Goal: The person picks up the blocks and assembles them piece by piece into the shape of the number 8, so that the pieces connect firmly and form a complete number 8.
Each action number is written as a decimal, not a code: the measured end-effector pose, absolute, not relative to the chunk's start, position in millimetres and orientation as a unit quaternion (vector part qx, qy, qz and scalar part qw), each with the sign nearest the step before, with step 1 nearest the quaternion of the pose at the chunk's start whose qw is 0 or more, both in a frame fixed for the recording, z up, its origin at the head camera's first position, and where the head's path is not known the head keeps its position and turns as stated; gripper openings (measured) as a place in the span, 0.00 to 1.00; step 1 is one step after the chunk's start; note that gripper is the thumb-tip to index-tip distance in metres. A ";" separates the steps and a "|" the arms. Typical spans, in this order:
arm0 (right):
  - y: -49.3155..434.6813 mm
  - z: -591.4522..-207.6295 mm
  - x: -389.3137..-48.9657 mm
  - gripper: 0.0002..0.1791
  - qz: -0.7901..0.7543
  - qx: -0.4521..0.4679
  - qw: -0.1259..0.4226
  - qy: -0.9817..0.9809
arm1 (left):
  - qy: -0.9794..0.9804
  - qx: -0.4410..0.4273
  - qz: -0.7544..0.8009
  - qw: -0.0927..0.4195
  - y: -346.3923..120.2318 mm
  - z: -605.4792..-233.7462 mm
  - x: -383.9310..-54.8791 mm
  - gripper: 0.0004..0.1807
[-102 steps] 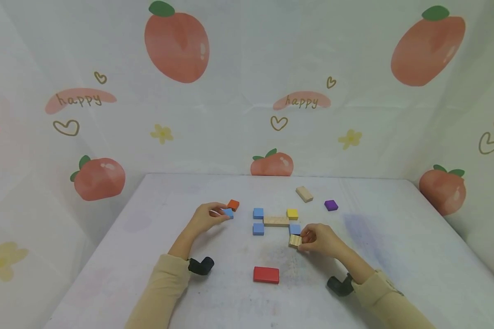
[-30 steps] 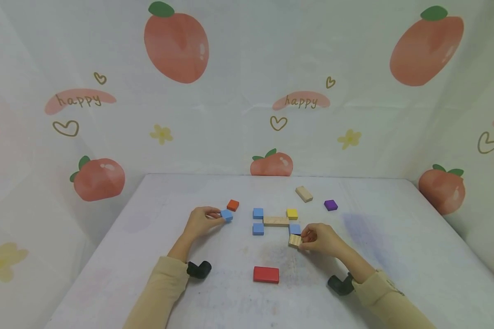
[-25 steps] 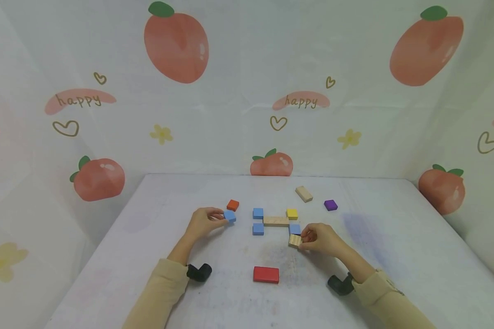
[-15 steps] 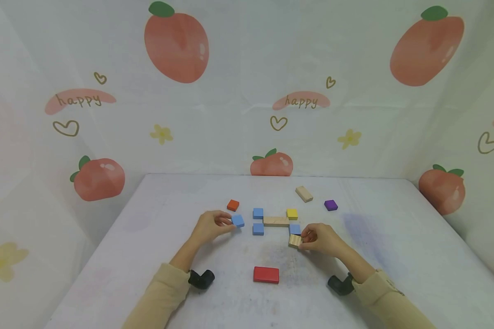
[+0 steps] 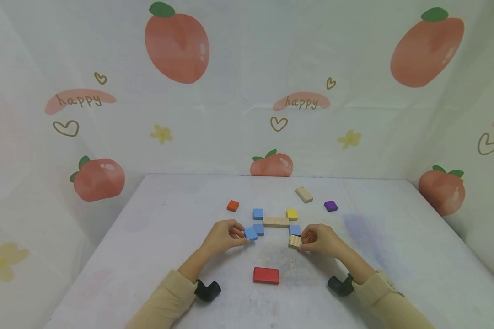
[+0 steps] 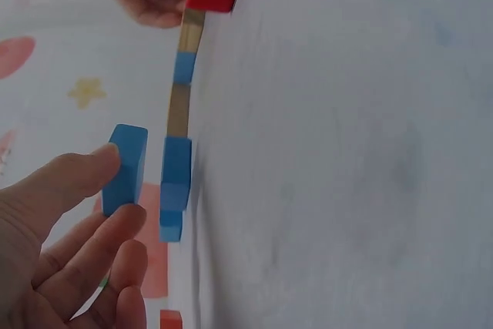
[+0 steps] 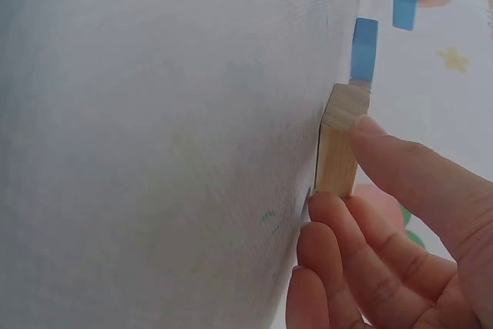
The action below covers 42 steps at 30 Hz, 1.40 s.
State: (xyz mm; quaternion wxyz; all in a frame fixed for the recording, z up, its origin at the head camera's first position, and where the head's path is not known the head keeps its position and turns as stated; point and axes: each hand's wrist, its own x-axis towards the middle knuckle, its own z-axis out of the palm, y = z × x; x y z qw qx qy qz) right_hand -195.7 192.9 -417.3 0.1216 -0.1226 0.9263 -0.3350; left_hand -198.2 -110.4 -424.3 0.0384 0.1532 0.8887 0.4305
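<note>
My left hand [image 5: 224, 236] pinches a small blue block [image 5: 250, 234] between thumb and fingers. In the left wrist view that blue block [image 6: 125, 169] is held off the table, close to another blue block [image 5: 259, 229] lying there. My right hand [image 5: 322, 239] pinches a plain wooden block [image 5: 294, 241] that rests on the table, just in front of a blue block [image 5: 295, 230]. A long wooden block [image 5: 276, 222] lies crosswise between the left and right blocks. Behind its ends sit a blue block [image 5: 258, 213] and a yellow block [image 5: 292, 214].
A red block [image 5: 266, 275] lies nearest the person. An orange block [image 5: 233, 206] is at the back left. Toward the back right lie a wooden block [image 5: 304, 194] and a purple block [image 5: 331, 206]. A printed cloth [image 5: 238, 59] hangs behind the table [image 5: 181, 187].
My left hand has carried the blue block from beside the orange block rightward and toward the person. The right hand has stayed in place on its wooden block.
</note>
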 end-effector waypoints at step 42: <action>191.2 -415.7 -194.7 0.13 -0.331 -0.124 0.120 0.928 | 0.921 0.158 0.349 0.075 -76.6 -423.7 -195.0 0.15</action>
